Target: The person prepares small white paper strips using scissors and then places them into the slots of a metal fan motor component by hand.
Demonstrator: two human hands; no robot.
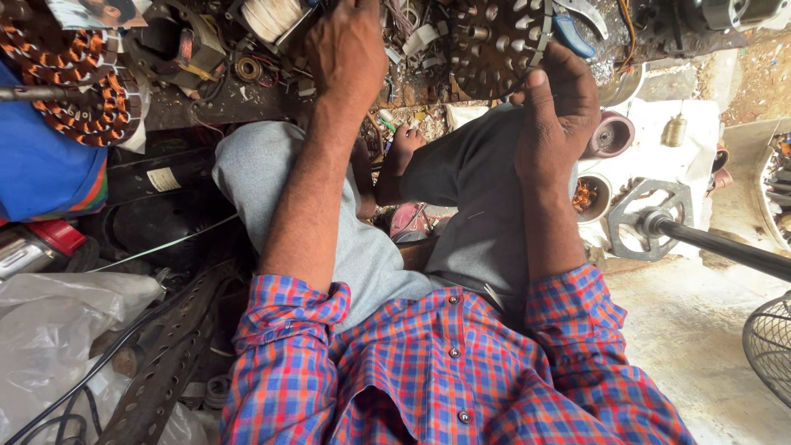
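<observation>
workbench [206, 107] runs along the top of the view, dark and crowded with scrap, and both hands are up at its near edge. the right hand [556, 111] has hold of a round slotted stator core [494, 41], a dark metal disc with teeth all around, sitting at the near edge of the bench toward its right end; the thumb lies up against the rim and the fingers curl around the right side of it, so it's properly gripped. the left hand [346, 49] is reaching into the clutter near the middle of the bench, back of the hand to the camera, fingers tucked out of sight, so can't tell if they're pinching anything or just resting. close to it there's a spool of pale thread [272, 16]. over at the left end sits a copper-wound stator [74, 91], and a blue-handled tool [573, 37] lies just right of the core. down on the floor by the right knee there's a spoked metal wheel [651, 218] on a dark shaft.
</observation>
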